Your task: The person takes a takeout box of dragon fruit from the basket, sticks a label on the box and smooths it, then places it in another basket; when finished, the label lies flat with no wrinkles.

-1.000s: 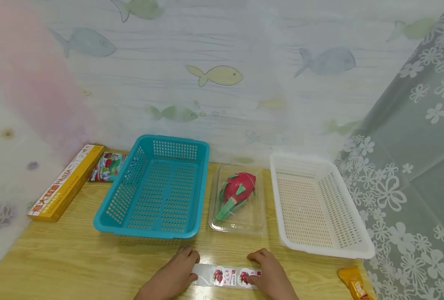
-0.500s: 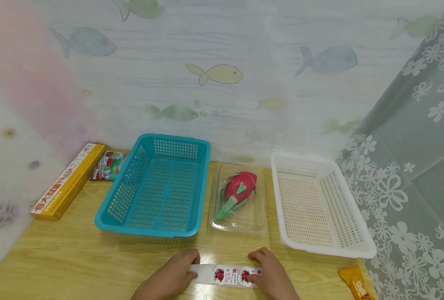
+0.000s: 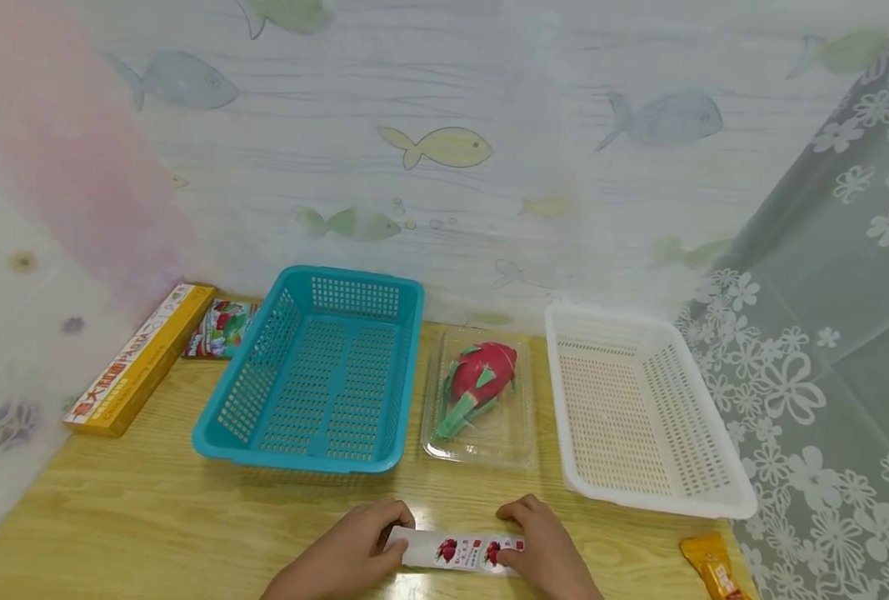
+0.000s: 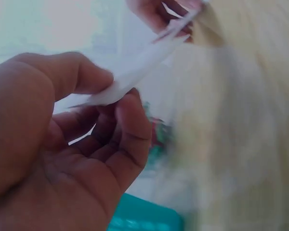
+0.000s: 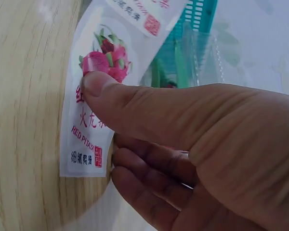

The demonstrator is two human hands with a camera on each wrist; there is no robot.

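A white strip of stickers (image 3: 432, 550) printed with red dragon fruit stretches between both hands above the wooden table. The left hand (image 3: 357, 546) pinches its plain left end between thumb and curled fingers, as the left wrist view shows. At the other end, the right hand (image 3: 545, 546) pinches the strip, its thumb (image 5: 101, 89) lying on a sticker marked "RED PITAYA". Beyond the hands stands a clear plastic box (image 3: 500, 446) containing a red dragon fruit (image 3: 485, 371) with green scales.
A teal basket (image 3: 335, 379) stands left of the box, a white basket (image 3: 616, 408) to its right. Further left lie a yellow pasta box (image 3: 140, 362) and a colourful packet (image 3: 219, 327). An orange packet (image 3: 714, 567) sits at front right, and a patterned curtain (image 3: 444, 208) hangs behind.
The left hand has shifted its hold on the strip's left end, and that end now sits a little higher and tilted. The right hand has stayed nearly still.
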